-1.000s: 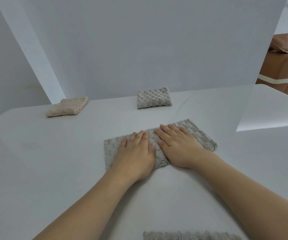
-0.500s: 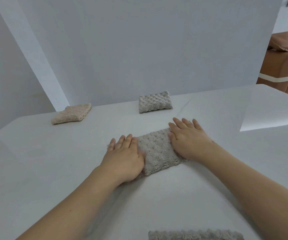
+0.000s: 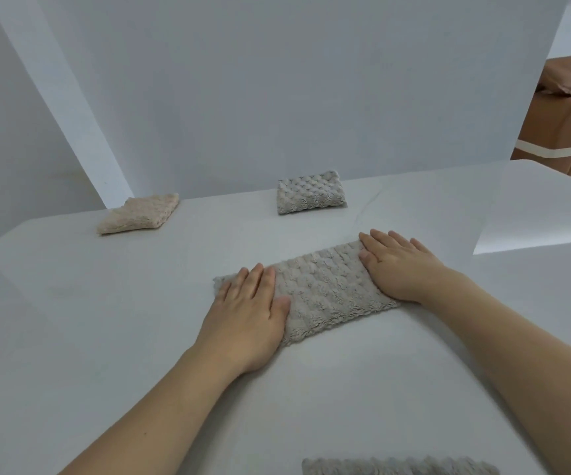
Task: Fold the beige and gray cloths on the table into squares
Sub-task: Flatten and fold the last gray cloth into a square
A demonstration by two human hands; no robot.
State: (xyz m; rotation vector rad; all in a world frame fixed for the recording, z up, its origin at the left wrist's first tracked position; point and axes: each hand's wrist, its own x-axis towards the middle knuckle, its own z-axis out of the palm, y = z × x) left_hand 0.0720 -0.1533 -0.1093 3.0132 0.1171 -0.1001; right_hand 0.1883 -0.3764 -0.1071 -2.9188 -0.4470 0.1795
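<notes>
both forearms reach forward, bare, palms down. left hand (image 3: 248, 311) lies flat with fingers straight and close together, thumb out to the right. right hand (image 3: 398, 269) is flat too, fingers slightly spread, angled toward the upper left, well apart from the left.

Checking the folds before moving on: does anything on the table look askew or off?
Nothing damaged. The gray cloth under both flat hands, left and right, is still an oblong strip lying slanted, not yet square. The folded beige cloth also sits at an angle; the folded gray cloth looks straight.
</notes>
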